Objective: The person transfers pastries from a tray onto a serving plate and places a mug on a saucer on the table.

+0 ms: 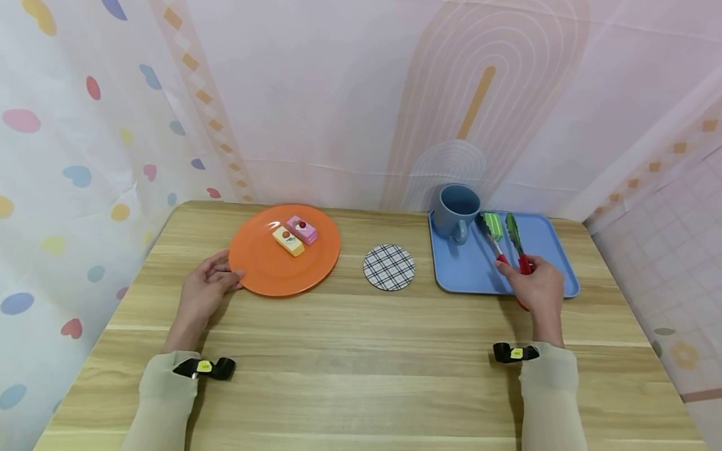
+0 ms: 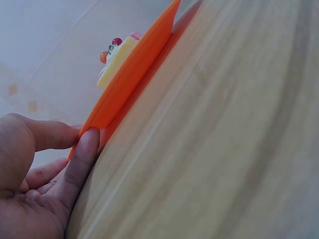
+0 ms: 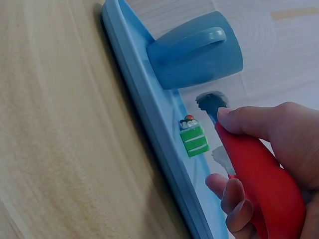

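On the left of the wooden table [image 1: 350, 363], the left hand [image 1: 207, 287] pinches the near left rim of an orange plate [image 1: 262, 269]. Over on the right, the right hand [image 1: 538, 285] grips red-handled tongs [image 1: 525, 265], their tips spread apart over a blue tray [image 1: 465, 274]. Between plate and tray lies a checked coaster [image 1: 389, 267]. Farther back I see a yellow cake [image 1: 291, 245] and a pink cake [image 1: 307, 234] on the plate, a green cake [image 1: 494, 227] on the tray, and left of it a blue mug [image 1: 448, 220].
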`<state>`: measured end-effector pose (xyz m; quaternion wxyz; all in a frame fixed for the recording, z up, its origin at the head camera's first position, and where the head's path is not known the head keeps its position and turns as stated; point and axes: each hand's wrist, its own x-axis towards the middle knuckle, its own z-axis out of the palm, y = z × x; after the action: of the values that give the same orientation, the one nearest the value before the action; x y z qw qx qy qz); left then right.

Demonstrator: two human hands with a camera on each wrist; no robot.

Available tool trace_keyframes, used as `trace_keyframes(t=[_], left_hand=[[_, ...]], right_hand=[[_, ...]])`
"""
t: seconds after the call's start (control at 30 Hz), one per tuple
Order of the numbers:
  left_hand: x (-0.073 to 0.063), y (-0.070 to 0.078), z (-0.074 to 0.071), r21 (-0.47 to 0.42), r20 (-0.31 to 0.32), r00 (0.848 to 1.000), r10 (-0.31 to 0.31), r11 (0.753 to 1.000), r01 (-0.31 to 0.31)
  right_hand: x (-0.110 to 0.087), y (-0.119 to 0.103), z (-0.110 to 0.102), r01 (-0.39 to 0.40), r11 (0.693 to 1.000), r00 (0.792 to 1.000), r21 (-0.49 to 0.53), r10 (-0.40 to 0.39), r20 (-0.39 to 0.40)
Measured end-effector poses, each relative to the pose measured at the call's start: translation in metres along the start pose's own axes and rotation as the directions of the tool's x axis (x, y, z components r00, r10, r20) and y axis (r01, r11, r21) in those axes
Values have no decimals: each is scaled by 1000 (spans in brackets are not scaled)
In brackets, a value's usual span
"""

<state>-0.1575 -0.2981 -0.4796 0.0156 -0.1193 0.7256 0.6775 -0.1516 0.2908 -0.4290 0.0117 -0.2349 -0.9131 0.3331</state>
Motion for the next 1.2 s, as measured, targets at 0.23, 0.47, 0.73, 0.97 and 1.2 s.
trace_keyframes(t=[0.23, 0.47, 0.73, 0.97, 1.2], left_hand=[[0, 2, 1, 9, -3, 1000, -15, 1000, 15], [1, 2, 2, -1, -4, 1000, -11, 1000, 11], [1, 1, 2, 12, -7, 1000, -3, 1000, 3], [0, 1, 1, 18, -7, 1000, 1, 1000, -1], [0, 1, 0, 4, -7, 1000, 5, 1000, -5]], right_hand=[[0, -1, 3, 10, 1000, 1000, -17, -9, 10], [1, -2, 6, 0, 1000, 1000, -27, 1, 26], [3, -1, 8, -1, 999, 1000, -52, 3, 31], [2, 0, 9, 11, 998, 1000, -62, -9, 22], [2, 1, 10, 14, 996, 1000, -83, -13, 7]])
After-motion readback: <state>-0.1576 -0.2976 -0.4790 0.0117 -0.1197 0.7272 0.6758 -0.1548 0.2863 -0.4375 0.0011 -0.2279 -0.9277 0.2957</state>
